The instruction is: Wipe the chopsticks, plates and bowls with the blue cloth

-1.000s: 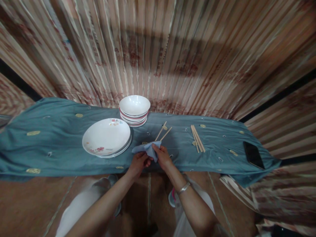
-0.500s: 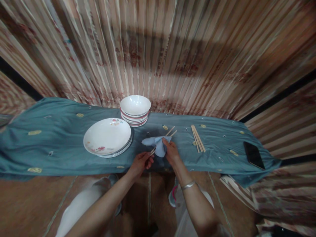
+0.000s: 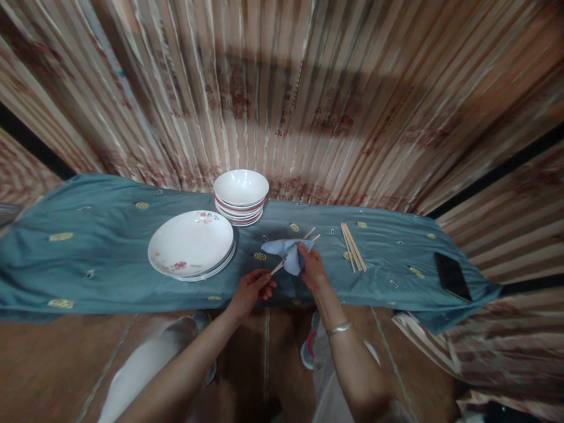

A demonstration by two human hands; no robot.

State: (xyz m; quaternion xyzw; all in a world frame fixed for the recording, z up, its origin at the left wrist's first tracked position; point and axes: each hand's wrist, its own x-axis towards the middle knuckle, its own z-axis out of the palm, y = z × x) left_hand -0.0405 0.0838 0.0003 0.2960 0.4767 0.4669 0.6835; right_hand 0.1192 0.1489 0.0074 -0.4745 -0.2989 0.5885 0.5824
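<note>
Curtain (image 3: 282,88), striped and patterned: hangs along the far side, behind everything before you.
Table covering (image 3: 110,235), blue-green, creased: spans your scene left to right.
Plates (image 3: 191,241), white, floral, stacked: left of your hands.
Bowls (image 3: 241,188), white with red bands, stacked: far side, just beyond the plates' right edge.
Cloth (image 3: 287,249), pale blue, one: near the middle, draped about the held pair; you cannot tell whether it wraps fully underneath. Probably light, soft and limp; best pinched around the wood, loose corners kept clear.
Your right hand (image 3: 314,269): thumb and fingers closed on the cloth's right part, over the sticks.
Your left hand (image 3: 252,288): thumb and fingertips pinched together on the near ends of the held chopsticks (image 3: 277,268); the other fingers curl loosely.
Phone (image 3: 452,276), black: flat at the far right end of the table.
Loose chopsticks (image 3: 353,248), several: slightly fanned, right of your hands, apart from them.
Held chopsticks, two far tips showing: slanting from near left to far right. Likely light, stiff, apt to roll against each other; hold them together by the bare near ends.
</note>
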